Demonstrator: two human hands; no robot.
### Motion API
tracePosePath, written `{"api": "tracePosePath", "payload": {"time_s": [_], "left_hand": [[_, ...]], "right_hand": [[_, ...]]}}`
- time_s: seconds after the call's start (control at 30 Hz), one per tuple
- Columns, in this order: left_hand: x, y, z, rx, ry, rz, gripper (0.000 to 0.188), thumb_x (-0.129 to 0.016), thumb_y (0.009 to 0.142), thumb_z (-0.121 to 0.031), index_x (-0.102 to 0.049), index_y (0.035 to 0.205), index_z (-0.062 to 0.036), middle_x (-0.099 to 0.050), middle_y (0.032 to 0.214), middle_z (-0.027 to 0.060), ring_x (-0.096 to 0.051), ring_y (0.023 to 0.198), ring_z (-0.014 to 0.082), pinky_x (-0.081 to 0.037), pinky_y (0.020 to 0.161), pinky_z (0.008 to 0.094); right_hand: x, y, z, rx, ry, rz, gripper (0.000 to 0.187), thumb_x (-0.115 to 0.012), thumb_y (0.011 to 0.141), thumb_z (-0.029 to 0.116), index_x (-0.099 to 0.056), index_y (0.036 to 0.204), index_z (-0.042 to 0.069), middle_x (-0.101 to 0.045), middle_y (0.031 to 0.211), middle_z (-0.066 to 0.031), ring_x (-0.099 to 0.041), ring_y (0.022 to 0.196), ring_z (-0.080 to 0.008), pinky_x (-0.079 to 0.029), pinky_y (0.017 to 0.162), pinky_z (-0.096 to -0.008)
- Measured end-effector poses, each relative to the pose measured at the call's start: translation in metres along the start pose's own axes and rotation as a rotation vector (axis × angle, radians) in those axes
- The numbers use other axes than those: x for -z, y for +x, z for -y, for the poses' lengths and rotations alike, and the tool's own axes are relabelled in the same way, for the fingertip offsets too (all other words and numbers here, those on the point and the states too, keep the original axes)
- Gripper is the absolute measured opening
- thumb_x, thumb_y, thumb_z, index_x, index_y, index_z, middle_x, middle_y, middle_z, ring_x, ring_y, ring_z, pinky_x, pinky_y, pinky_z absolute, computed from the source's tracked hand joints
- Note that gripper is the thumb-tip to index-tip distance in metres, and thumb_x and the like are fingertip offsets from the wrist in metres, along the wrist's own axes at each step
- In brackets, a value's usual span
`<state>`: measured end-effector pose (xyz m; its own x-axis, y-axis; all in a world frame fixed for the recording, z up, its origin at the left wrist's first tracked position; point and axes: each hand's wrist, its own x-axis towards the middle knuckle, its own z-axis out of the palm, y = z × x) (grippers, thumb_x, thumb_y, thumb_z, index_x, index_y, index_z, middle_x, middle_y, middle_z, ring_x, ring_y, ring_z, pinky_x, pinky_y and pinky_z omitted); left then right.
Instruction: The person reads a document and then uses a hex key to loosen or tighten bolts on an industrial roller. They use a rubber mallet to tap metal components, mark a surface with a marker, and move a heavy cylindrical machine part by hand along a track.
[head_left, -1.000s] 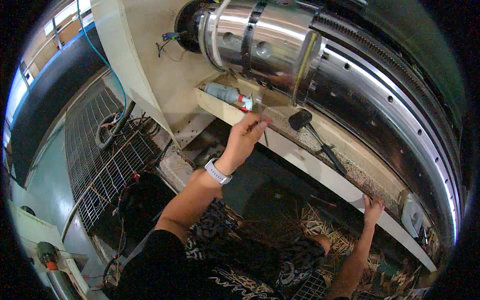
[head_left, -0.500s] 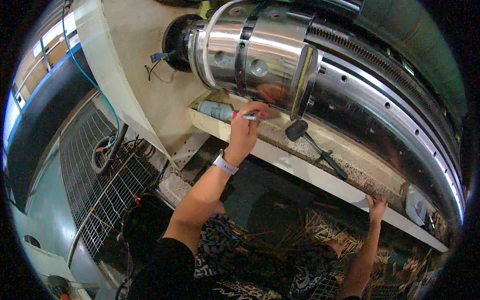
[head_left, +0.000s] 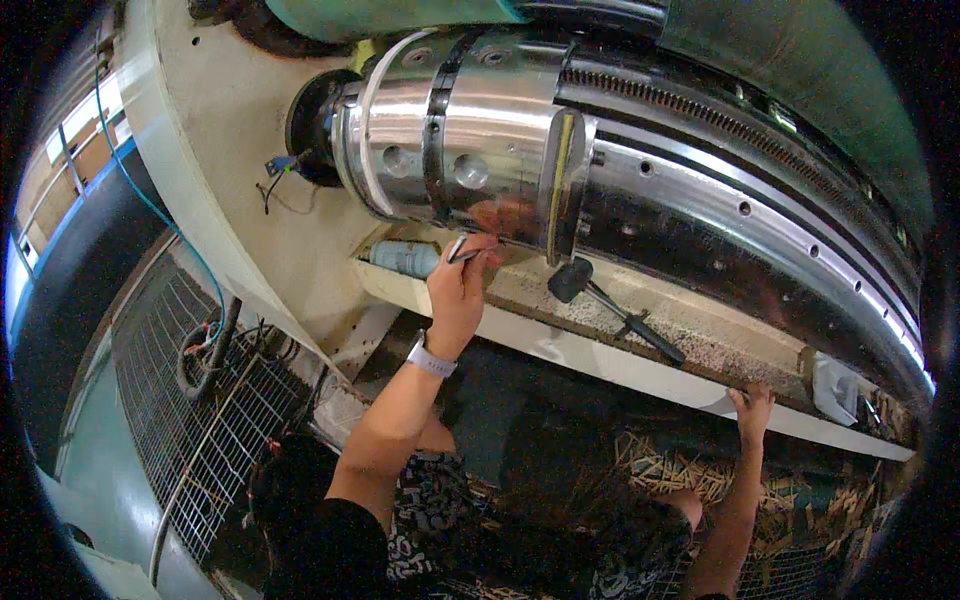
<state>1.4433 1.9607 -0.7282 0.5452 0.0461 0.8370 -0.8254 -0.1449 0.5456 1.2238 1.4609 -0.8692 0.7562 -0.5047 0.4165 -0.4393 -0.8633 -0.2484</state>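
Observation:
My left hand [head_left: 458, 300], a watch on its wrist, is closed around a slim silver pen [head_left: 459, 250]. It is raised against the underside of the shiny metal cylinder [head_left: 500, 130], which mirrors the fingers. Whether the pen's tip touches the metal cannot be made out. Behind this hand, a grey-blue bottle [head_left: 405, 257] lies in the left end of a long cream trough [head_left: 570, 357]. Farther right, my right hand [head_left: 752, 410] grips the trough's front rim with curled fingers. Between the hands, a black-headed mallet [head_left: 571, 281] lies across the trough.
A flat upright bar [head_left: 563, 185] stands out from the cylinder, right of my left hand. Toward the trough's right end lies a whitish plastic piece [head_left: 835, 388]. Wire mesh [head_left: 190, 400] covers the floor at left, and wood scraps [head_left: 690, 465] litter the ground below.
The view has shifted, moving the cylinder and trough leftward in the picture. The pen in my left hand has tilted more upright. My right hand keeps its place on the rim.

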Motion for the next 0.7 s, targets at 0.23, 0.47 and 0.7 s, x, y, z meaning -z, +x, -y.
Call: {"api": "tracePosePath", "payload": {"time_s": [0.23, 0.47, 0.7], "left_hand": [[-0.011, 0.008, 0.009, -0.077, -0.081, -0.191, 0.013, -0.062, 0.077, 0.003, -0.053, 0.086, -0.0004, -0.053, 0.082, 0.0101, -0.054, 0.078, 0.0196, -0.045, 0.066, 0.0270], [-0.012, 0.000, -0.007, -0.133, -0.017, -0.065, 0.028, -0.056, 0.081, 0.004, -0.053, 0.108, -0.0016, -0.045, 0.108, 0.0093, -0.048, 0.095, 0.0176, -0.046, 0.078, 0.0260], [-0.017, 0.003, 0.003, 0.080, -0.343, -0.186, 0.020, -0.059, 0.081, 0.003, -0.051, 0.098, -0.0026, -0.051, 0.097, 0.0044, -0.054, 0.083, 0.0119, -0.046, 0.069, 0.0223]], "right_hand": [[-0.003, -0.004, 0.000, 0.027, 0.003, -0.074, 0.050, -0.067, 0.070, 0.046, -0.062, 0.087, -0.001, -0.055, 0.104, -0.0167, -0.049, 0.102, -0.0350, -0.030, 0.092, -0.0532], [-0.004, -0.006, 0.000, 0.109, 0.142, -0.198, 0.046, -0.073, 0.067, 0.039, -0.056, 0.085, 0.000, -0.055, 0.087, -0.0134, -0.050, 0.088, -0.0336, -0.034, 0.084, -0.0457], [-0.013, -0.004, -0.004, 0.151, 0.142, -0.232, 0.049, -0.067, 0.072, 0.046, -0.048, 0.073, 0.000, -0.047, 0.078, -0.0144, -0.045, 0.081, -0.0361, -0.030, 0.089, -0.0510]]}}
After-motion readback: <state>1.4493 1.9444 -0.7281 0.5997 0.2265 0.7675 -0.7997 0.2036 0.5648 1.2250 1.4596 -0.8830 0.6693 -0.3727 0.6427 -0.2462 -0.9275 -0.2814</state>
